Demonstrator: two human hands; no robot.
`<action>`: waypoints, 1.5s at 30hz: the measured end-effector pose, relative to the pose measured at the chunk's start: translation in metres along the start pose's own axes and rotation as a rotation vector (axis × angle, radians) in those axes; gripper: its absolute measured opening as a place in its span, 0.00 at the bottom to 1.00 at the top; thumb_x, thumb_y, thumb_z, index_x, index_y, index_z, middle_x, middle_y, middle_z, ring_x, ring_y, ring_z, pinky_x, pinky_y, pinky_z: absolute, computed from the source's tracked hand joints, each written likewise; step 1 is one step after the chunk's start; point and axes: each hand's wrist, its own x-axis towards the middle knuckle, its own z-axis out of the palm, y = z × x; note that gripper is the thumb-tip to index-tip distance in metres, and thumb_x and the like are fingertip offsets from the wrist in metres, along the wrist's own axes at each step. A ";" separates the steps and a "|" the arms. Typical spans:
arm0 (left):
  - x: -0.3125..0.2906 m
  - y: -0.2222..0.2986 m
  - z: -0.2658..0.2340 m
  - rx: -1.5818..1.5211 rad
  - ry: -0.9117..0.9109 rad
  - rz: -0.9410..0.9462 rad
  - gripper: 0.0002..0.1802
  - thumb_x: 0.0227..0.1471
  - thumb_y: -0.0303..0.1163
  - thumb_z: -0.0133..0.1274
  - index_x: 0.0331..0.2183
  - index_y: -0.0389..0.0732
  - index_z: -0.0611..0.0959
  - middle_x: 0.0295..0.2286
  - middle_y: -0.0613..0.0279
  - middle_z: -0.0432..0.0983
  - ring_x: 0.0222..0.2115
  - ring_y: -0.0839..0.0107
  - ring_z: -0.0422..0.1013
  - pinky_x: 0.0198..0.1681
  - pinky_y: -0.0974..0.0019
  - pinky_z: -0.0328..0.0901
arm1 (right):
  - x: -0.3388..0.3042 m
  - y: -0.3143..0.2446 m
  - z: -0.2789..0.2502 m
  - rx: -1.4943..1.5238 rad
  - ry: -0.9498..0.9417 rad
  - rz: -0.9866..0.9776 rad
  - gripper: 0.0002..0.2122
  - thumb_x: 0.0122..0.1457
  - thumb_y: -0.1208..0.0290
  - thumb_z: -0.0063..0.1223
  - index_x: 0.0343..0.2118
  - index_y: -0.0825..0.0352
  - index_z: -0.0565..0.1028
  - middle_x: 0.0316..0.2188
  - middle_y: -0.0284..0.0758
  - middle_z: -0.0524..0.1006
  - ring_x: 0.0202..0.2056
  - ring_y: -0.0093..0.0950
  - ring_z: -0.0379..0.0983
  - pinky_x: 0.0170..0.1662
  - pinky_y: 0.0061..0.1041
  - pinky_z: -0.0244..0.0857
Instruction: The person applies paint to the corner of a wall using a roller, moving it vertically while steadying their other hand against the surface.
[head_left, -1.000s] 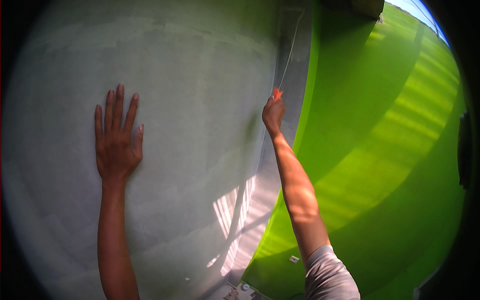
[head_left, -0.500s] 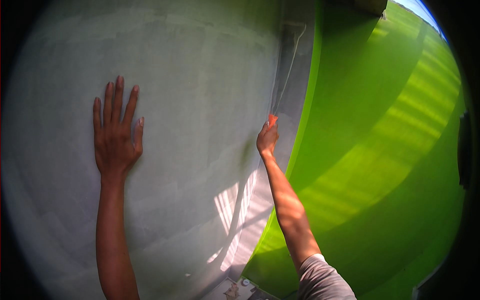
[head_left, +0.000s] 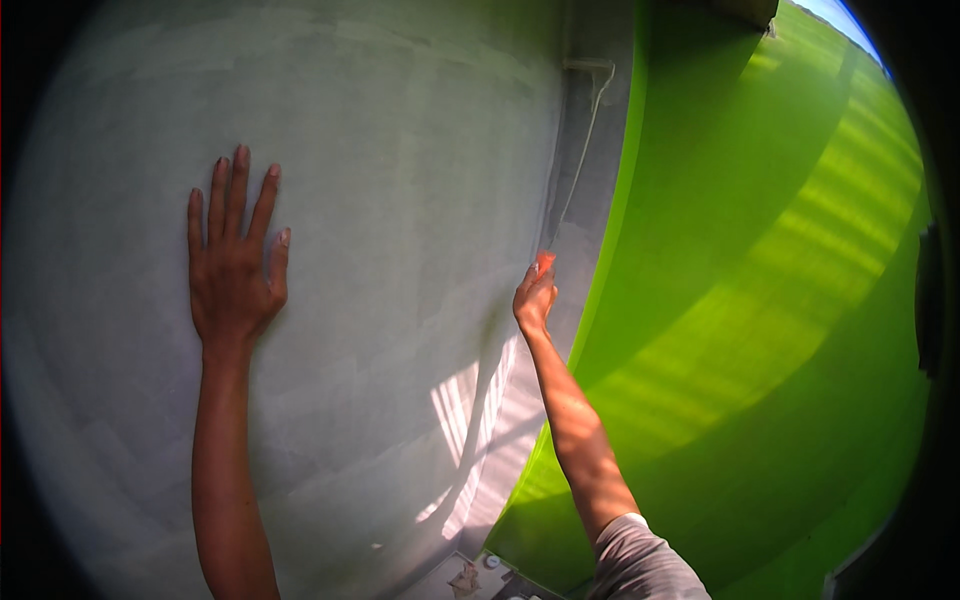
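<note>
My left hand (head_left: 236,265) rests flat on the grey-white wall (head_left: 380,200), its fingers spread and nothing in it. To the right, my right hand (head_left: 536,300) is closed round the orange handle of a paint roller (head_left: 545,261). A long thin wire frame runs up from that handle and bends near the top. The roller's slim head lies against the narrow grey strip (head_left: 585,130) between the pale wall and a green one. My palm hides the lower part of the handle.
A bright green wall (head_left: 740,300) with striped sunlight fills the right side. Low down, several small things lie by a white surface (head_left: 440,580), one like a crumpled rag (head_left: 465,578). A dark ledge (head_left: 752,8) juts out at top right.
My right hand and the paint roller have moved a little down along the grey strip. The left hand keeps almost the same place on the wall.
</note>
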 end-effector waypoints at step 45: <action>-0.002 0.001 0.008 0.035 0.026 0.005 0.37 0.62 0.38 0.48 0.70 0.64 0.61 0.72 0.71 0.48 0.73 0.67 0.45 0.76 0.50 0.41 | -0.080 0.052 -0.015 -0.009 0.026 0.142 0.18 0.73 0.64 0.43 0.58 0.70 0.68 0.26 0.46 0.78 0.27 0.41 0.77 0.34 0.43 0.68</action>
